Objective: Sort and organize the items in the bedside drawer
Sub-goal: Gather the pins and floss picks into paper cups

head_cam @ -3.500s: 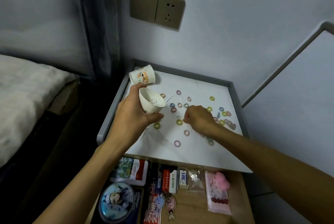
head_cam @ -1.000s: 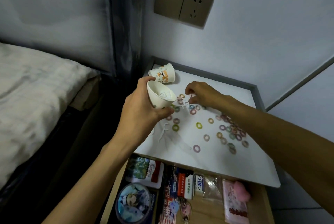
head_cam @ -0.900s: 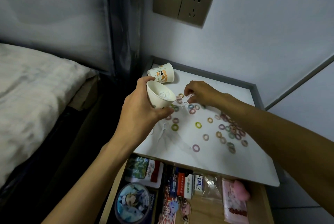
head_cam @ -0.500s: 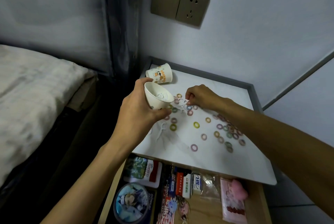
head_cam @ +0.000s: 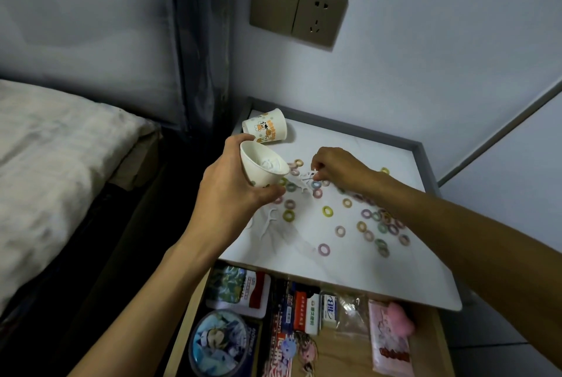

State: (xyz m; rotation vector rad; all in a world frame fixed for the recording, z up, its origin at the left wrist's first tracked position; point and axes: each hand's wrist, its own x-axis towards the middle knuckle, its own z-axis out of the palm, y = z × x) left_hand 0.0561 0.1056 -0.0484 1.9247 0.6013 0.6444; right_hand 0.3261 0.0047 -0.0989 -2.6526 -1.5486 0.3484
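Pinching a small bunch of white floss picks [head_cam: 305, 177], the fingers [head_cam: 316, 162] of the right hand [head_cam: 337, 168] are closed on them just beside the rim of the paper cup [head_cam: 258, 171]. The left hand [head_cam: 231, 191] grips that cup around its wall and tilts its mouth toward the picks. Compared with a few seconds ago, the right hand has travelled from the middle of the scattered rings [head_cam: 327, 211] to the cup mouth. It has held there for the last second, and the bunch is not yet inside. This indicates that the picks are being separated from the rings, with the transfer about to finish. The picks are thin, rigid white plastic with forked heads, and more of them already lie in the cup. One loose pick [head_cam: 269, 221] remains on the counter [head_cam: 349, 267], below the left hand. The rings are small, soft-looking loops in pastel colours, spread over the smooth white counter. A second cup [head_cam: 265, 130], printed with a cartoon, lies on its side at the back corner. The drawer [head_cam: 334, 355] stands open below, showing a wood floor, a round tin [head_cam: 220, 343], flat packets and a pink pouch [head_cam: 387, 343].
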